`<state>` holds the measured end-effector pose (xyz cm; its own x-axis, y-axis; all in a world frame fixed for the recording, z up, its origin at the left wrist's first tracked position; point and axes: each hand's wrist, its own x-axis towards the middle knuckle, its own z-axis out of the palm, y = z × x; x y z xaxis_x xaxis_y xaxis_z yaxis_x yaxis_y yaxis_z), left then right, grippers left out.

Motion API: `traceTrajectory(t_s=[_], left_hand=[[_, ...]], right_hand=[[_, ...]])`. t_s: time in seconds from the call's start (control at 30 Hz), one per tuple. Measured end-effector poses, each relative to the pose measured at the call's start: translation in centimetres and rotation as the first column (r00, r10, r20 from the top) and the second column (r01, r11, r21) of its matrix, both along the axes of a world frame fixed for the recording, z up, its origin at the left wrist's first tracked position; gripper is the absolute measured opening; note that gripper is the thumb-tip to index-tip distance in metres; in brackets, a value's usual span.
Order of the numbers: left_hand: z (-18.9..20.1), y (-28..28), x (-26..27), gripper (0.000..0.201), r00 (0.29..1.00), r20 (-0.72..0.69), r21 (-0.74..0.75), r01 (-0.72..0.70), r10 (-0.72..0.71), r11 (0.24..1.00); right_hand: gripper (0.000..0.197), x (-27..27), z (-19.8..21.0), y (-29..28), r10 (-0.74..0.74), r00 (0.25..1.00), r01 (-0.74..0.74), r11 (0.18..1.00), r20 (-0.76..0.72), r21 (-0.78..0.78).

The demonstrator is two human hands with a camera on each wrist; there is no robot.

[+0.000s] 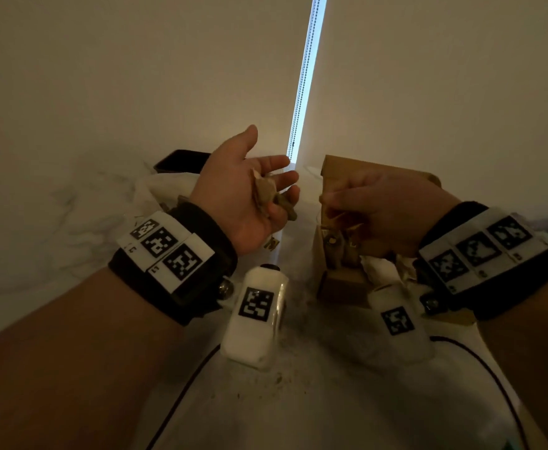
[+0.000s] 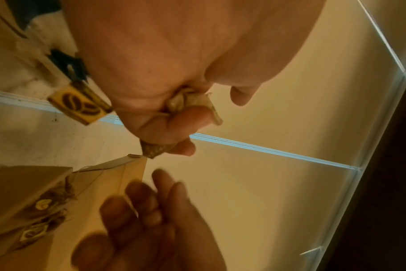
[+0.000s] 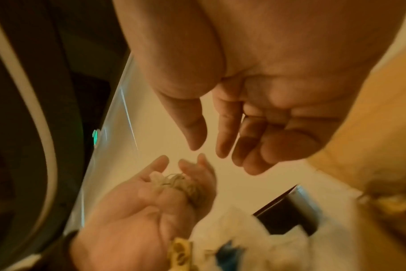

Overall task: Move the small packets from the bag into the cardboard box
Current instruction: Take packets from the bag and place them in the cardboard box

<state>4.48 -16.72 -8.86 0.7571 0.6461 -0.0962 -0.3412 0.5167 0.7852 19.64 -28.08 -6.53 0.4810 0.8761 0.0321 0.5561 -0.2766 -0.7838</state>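
My left hand (image 1: pixel 266 164) is held palm up left of the cardboard box (image 1: pixel 340 177). Its lower fingers curl round a few small burlap packets (image 1: pixel 266 193), also in the left wrist view (image 2: pixel 188 102) and the right wrist view (image 3: pixel 181 183). A yellow coffee-bean tag (image 2: pixel 81 104) dangles below that hand. My right hand (image 1: pixel 363 203) hovers over the box's open top, fingers loosely extended and holding nothing (image 3: pixel 209 146). More packets with strings (image 1: pixel 334 251) lie inside the box. The white bag (image 1: pixel 162 193) sits behind my left wrist.
A dark flat object (image 1: pixel 181 160) lies at the back beside the bag, against the wall. Crumpled white paper (image 1: pixel 383 267) sits at the box's near side. The surface is pale marble (image 1: pixel 55 222) with crumbs on it. A thin cable (image 1: pixel 181 401) runs across the near part.
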Motion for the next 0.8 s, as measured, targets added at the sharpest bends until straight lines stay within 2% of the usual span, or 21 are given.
traceTrajectory(t_s=[0.03,0.1,0.23,0.3,0.33,0.4,0.43,0.5,0.63,0.7,0.8], left_hand=[[0.1,0.2,-0.2,0.057,0.999,0.037,-0.011,0.011,-0.011,1.000],[0.1,0.4,-0.3,0.058,0.994,0.106,-0.036,0.039,-0.035,0.999],[0.1,1.1,-0.6,0.056,0.981,0.192,-0.057,0.003,0.008,0.998],[0.0,1.2,-0.6,0.055,0.979,0.203,-0.056,-0.003,0.015,0.998],[-0.1,1.2,-0.5,0.055,0.979,0.201,-0.054,-0.007,0.018,0.999],[-0.4,1.2,-0.3,0.054,0.983,0.184,-0.038,-0.012,0.019,0.999],[-0.5,1.1,-0.2,0.054,0.985,0.172,-0.028,-0.009,0.013,1.000],[-0.7,0.9,0.1,0.054,0.988,0.153,-0.017,0.004,-0.001,1.000],[-1.0,0.9,0.2,0.056,0.991,0.131,-0.015,0.026,-0.024,1.000],[-1.1,1.0,0.2,0.057,0.994,0.113,-0.015,0.012,-0.011,1.000],[-1.0,1.2,0.3,0.052,0.998,0.050,-0.007,-0.037,0.037,0.999]], right_hand=[[0.014,-0.6,-0.2,1.1,0.053,0.988,-0.045,0.997,-0.142,0.056],[0.018,-1.5,-0.5,2.8,0.128,0.913,-0.073,0.985,-0.387,0.156],[0.018,-2.5,-1.6,4.8,0.260,0.746,-0.092,0.952,-0.613,0.291],[0.020,-2.6,-2.4,4.9,0.341,0.660,-0.082,0.919,-0.669,0.386],[0.026,-2.5,-2.7,4.8,0.354,0.663,-0.069,0.906,-0.660,0.418],[0.037,-2.3,-3.4,4.7,0.331,0.751,-0.055,0.894,-0.572,0.445],[0.037,-2.2,-3.7,4.7,0.307,0.802,-0.053,0.891,-0.512,0.451],[0.027,-2.1,-4.2,4.6,0.253,0.865,-0.033,0.891,-0.433,0.454],[0.022,-2.2,-4.5,4.4,0.214,0.903,-0.018,0.885,-0.373,0.466],[0.021,-2.2,-4.4,4.3,0.244,0.893,-0.038,0.879,-0.379,0.475],[0.025,-2.1,-4.4,4.3,0.228,0.870,0.004,0.883,-0.437,0.470]])
